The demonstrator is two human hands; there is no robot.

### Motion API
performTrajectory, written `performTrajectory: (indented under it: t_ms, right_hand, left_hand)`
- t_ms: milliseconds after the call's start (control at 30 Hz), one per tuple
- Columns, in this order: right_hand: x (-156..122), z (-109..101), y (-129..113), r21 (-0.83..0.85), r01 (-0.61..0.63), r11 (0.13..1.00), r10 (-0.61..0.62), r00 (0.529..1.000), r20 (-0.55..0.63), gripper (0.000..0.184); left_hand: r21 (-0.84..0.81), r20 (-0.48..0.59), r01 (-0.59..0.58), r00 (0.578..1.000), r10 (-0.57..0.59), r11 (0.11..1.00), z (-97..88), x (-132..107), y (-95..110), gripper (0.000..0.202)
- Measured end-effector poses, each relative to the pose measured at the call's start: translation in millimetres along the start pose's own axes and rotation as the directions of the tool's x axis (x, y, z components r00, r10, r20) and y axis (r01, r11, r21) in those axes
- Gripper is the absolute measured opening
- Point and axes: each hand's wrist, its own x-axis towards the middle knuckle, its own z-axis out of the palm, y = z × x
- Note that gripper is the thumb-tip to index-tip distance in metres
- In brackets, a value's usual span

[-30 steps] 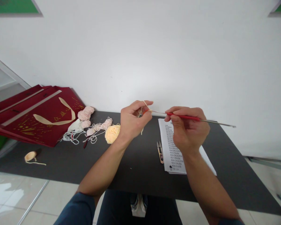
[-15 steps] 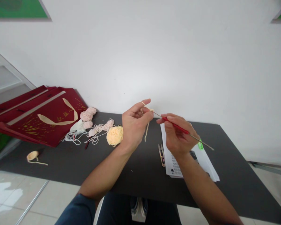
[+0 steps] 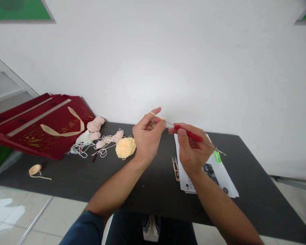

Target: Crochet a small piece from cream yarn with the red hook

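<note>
Head view: the left hand [image 3: 148,136] has pale yarn [image 3: 163,119] and the right hand [image 3: 193,146] has a red hook [image 3: 194,136].
Both arms reach forward over the dark table [image 3: 153,194], and the hands are up in the air, close but apart. The left pointer finger sticks out with yarn over it, and the thumb pinches the yarn near its tip. The right thumb and fingers pinch the hook's red handle; its thin front end points left and meets the yarn by the left thumb. A yellow yarn ball [image 3: 125,147] sits beside the left wrist. Papers [image 3: 228,180] lie under the right arm, next to small snips [image 3: 177,172].
</note>
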Motion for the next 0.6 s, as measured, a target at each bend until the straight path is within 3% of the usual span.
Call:
performTrajectory:
  t_ms: [133, 267, 433, 600]
  right_hand:
    - [-1, -4, 5, -0.051, 0.146, 0.988, -0.143, 0.988, 0.057, 0.023]
    - [-1, -10, 12, -0.088, 0.289, 0.953, -0.273, 0.948, 0.164, 0.035]
    - [4, -10, 13, 0.032, 0.148, 0.988, -0.151, 0.977, 0.153, 0.03]
    - [8, -5, 8, 0.08, 0.022, 0.997, -0.028, 0.996, 0.083, 0.018]
  left_hand:
    - [-0.112, 0.001, 0.094, 0.996, -0.094, 0.989, 1.1, 1, 3, 0.037]
    - [-0.27, 0.099, 0.236, 0.971, -0.217, 0.933, -1.2, 6, 12, 0.042]
    - [-0.299, 0.214, 0.334, 0.936, -0.278, 0.894, -6.3, 11, 12, 0.044]
    - [-0.239, 0.128, 0.168, 0.982, -0.14, 0.956, -8.4, 12, 5, 0.048]
